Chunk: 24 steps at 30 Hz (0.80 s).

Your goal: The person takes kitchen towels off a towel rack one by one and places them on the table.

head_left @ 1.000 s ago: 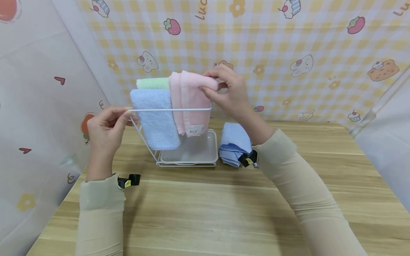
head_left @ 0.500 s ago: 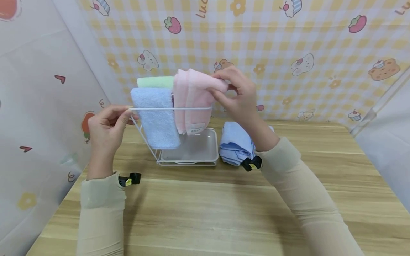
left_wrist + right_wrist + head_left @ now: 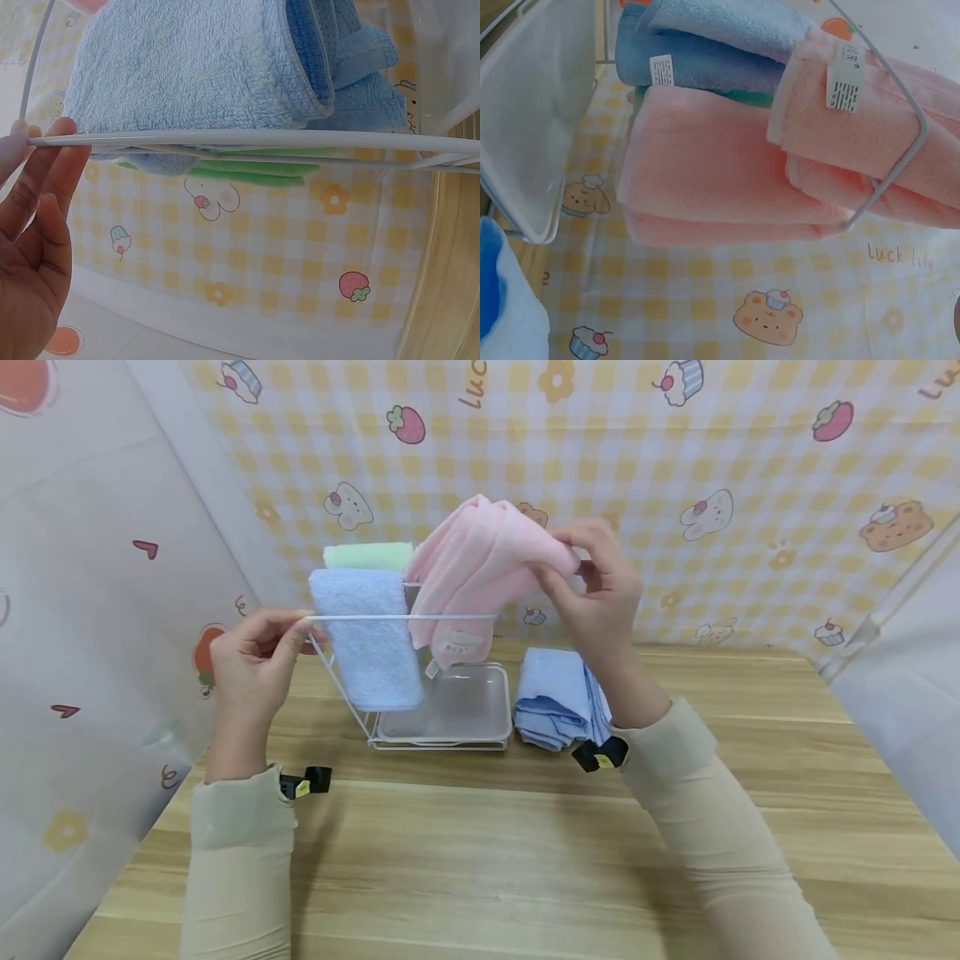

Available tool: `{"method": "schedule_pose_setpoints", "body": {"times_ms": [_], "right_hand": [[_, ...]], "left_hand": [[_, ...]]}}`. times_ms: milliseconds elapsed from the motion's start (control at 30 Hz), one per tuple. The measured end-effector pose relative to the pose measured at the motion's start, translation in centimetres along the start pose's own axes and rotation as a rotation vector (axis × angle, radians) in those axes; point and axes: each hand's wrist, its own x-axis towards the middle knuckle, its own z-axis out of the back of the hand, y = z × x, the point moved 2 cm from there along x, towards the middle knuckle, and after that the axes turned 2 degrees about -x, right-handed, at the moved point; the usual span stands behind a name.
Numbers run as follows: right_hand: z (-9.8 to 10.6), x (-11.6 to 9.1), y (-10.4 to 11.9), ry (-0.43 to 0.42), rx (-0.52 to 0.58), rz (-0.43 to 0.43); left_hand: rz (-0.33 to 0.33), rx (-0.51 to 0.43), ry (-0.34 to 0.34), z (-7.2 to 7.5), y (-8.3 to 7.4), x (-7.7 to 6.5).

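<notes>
In the head view a white wire rack (image 3: 360,617) stands on the table, and my left hand (image 3: 251,685) pinches the end of its top front bar. A light blue towel (image 3: 371,660) hangs over the rack's left part, with a pale green towel (image 3: 367,556) behind it. My right hand (image 3: 603,597) pinches the right end of a pink towel (image 3: 487,547), its middle raised above the rack and its labelled lower edge hanging behind the front bar. In the right wrist view the pink towel (image 3: 705,157) hangs in folded layers; the right hand is almost wholly outside that view.
A shallow white tray (image 3: 457,706) sits at the rack's base. Right of it, on the wooden table (image 3: 480,860), lies a folded blue cloth (image 3: 552,689), partly behind my right forearm. A patterned curtain (image 3: 660,468) closes off the back.
My right hand has moved right, drawing the pink towel up and rightward. Its right end now lies beyond the rack, and more of the rear bar shows. My left hand stays on the rack.
</notes>
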Motion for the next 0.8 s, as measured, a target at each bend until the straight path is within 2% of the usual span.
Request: {"method": "schedule_pose_setpoints", "body": {"times_ms": [267, 533, 800], "right_hand": [[1.7, 0.2, 0.4, -0.061, 0.029, 0.007], [2.7, -0.2, 0.6, -0.105, 0.016, 0.05], [3.8, -0.3, 0.6, -0.19, 0.021, -0.018]], "left_hand": [[-0.008, -0.02, -0.01, -0.2, 0.0, 0.0], [-0.047, -0.064, -0.019, -0.3, 0.1, 0.0], [-0.063, -0.078, -0.025, -0.3, 0.3, 0.1]]}}
